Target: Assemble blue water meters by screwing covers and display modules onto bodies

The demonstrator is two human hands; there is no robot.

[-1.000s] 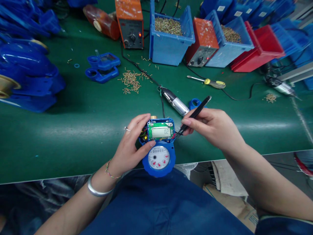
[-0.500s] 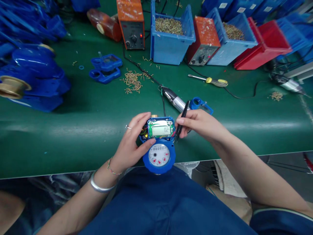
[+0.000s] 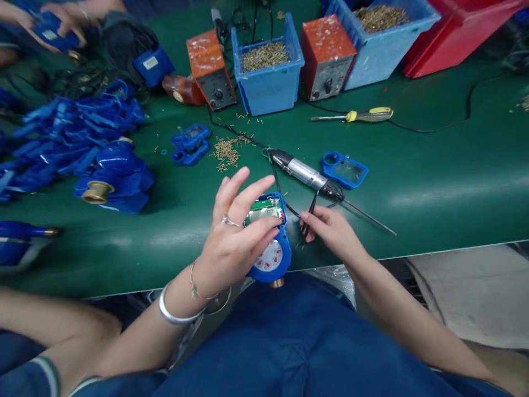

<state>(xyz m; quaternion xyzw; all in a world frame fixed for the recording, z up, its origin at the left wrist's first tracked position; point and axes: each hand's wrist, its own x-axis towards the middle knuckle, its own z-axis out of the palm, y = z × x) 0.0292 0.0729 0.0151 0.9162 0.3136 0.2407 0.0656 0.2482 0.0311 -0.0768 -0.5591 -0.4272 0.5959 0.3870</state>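
Note:
At the bench's near edge lies a blue water meter (image 3: 286, 251) with a round dial and an uncovered circuit board with a small display (image 3: 270, 212). My left hand (image 3: 243, 231) is over its left part, fingers spread, thumb and fingertips near the board's right side; it hides much of the meter. Just right of the meter, my right hand (image 3: 326, 225) grips black tweezers (image 3: 311, 212), tips pointing down and clear of the meter. An electric screwdriver (image 3: 303, 172) lies behind my right hand, beside a blue cover frame (image 3: 346, 170).
Loose screws (image 3: 226, 152) and blue covers (image 3: 190, 144) lie behind the meter. Farther back stand orange boxes (image 3: 212, 69), blue screw bins (image 3: 270, 82) and a red bin (image 3: 450, 38). A yellow-handled screwdriver (image 3: 370, 115) lies right. Blue meters (image 3: 119, 176) and another person's hands (image 3: 61, 27) are left.
My left hand has let go of the meter's left side and lifted over it, fingers spread. My right hand has drawn slightly away with the tweezers. The view has swung left.

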